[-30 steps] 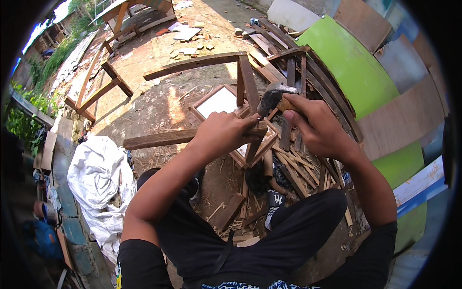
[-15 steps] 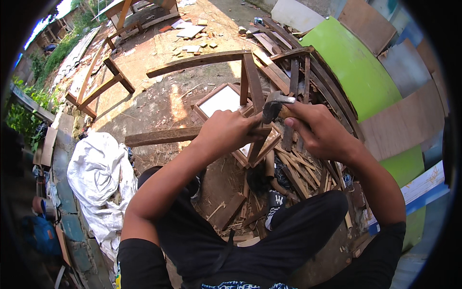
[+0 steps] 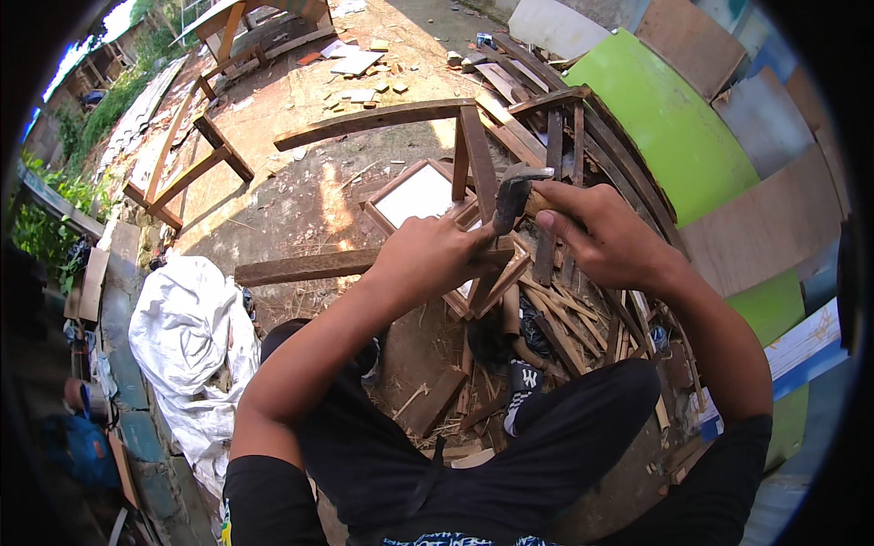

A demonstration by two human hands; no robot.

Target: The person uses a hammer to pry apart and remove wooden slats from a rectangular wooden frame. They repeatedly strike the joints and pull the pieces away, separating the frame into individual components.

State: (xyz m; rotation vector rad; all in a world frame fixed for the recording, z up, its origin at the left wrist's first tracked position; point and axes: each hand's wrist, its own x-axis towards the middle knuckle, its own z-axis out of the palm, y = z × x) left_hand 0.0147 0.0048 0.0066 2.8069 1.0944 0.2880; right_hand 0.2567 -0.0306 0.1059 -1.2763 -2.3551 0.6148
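My right hand [image 3: 605, 238] grips a claw hammer [image 3: 515, 198] by its handle, close below the head. The hammer's head is right at the fingertips of my left hand [image 3: 426, 260]. Those fingers are bent closed over the near corner of a dark wooden frame [image 3: 309, 265], and whatever they pinch is hidden. From that corner one bar runs left and another runs away to a far bar [image 3: 378, 118]. Beneath the frame lie brown-edged panels with white faces [image 3: 414, 196].
Scrap planks [image 3: 628, 164] and thin sticks [image 3: 569, 314] are heaped to the right, beside a green board [image 3: 660, 127]. A white sack [image 3: 187, 328] lies at left. Another wooden frame [image 3: 196, 171] stands farther off. Wood offcuts [image 3: 437, 400] lie between my legs.
The hammer has tilted slightly, its claw end rising. My right hand is a little higher, and my left hand has shifted only slightly at the frame's corner.
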